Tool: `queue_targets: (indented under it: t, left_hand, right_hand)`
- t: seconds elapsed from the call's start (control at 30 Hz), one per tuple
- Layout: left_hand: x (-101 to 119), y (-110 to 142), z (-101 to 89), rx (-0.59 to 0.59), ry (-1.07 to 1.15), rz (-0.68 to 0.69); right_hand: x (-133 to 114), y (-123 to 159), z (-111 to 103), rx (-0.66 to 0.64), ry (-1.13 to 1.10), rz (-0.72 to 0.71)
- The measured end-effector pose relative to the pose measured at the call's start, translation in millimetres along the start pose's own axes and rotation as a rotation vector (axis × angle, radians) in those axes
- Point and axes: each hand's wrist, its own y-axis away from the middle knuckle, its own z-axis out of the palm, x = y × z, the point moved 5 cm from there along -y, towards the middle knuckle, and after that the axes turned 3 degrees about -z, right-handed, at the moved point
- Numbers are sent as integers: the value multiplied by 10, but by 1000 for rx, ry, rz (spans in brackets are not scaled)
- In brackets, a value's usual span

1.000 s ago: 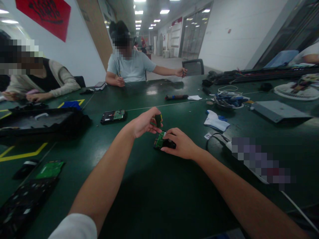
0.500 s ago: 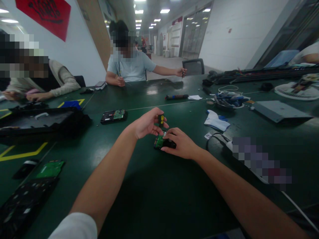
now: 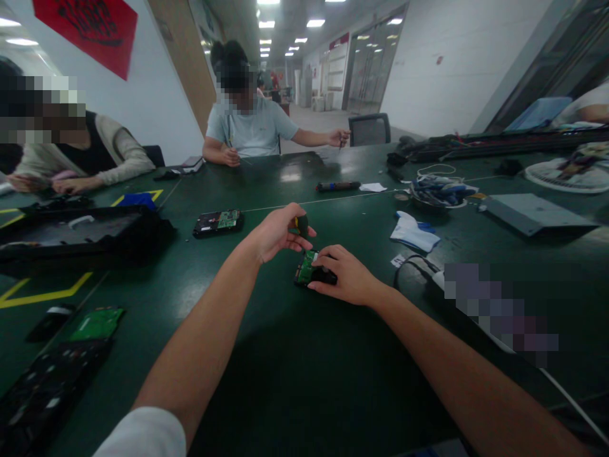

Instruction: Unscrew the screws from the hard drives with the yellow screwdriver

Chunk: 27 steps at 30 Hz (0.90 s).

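Observation:
A hard drive (image 3: pixel 306 270) with a green circuit board lies on the dark green table in front of me. My right hand (image 3: pixel 343 274) is closed around its right end and covers part of the board. Above the drive's far left side, my left hand (image 3: pixel 284 233) grips a screwdriver (image 3: pixel 301 225) by its dark handle with yellow marks. The shaft is mostly hidden by the fingers, and I cannot tell whether its tip touches the board.
Another hard drive (image 3: pixel 217 223) lies to the left, near a black tray-like housing (image 3: pixel 80 238). A white glove (image 3: pixel 413 233), a grey metal box (image 3: pixel 535 212) and a power strip (image 3: pixel 476 317) are on the right. Across the table sits a person (image 3: pixel 257 127); another is at the left.
The screwdriver's handle has tilted and shifted slightly left in my left hand. My right hand and the hard drive have stayed in place. The hand of the person opposite has moved a little left.

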Motion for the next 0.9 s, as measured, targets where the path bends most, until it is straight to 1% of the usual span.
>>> queue_targets:
  t: [0.07, 0.17, 0.23, 0.33, 0.5, 0.6, 0.67, 0.77, 0.9]
  left_hand:
    - [7, -1, 4, 19, -19, 17]
    - [31, 2, -26, 91, -71, 76]
    - [37, -1, -42, 117, -92, 105]
    - [22, -16, -39, 99, -66, 98]
    - [-22, -21, 39, -2, 56, -5]
    - [2, 11, 77, -39, 19, 5]
    - [23, 34, 76, -34, -33, 21]
    - [40, 51, 44, 8, -74, 25]
    - [17, 28, 11, 30, -13, -16]
  right_hand:
    - [-6, 0, -4, -1, -1, -4]
    - [2, 3, 0, 3, -4, -1]
    - [11, 5, 4, 8, -5, 2]
    - [10, 3, 5, 3, -3, 1]
    - [-7, -3, -5, -8, 6, 3]
    - [-5, 0, -2, 6, 1, -3]
    - [3, 2, 5, 13, -3, -5]
    - [11, 3, 13, 14, -5, -5]
    - [10, 3, 6, 14, 4, -4]
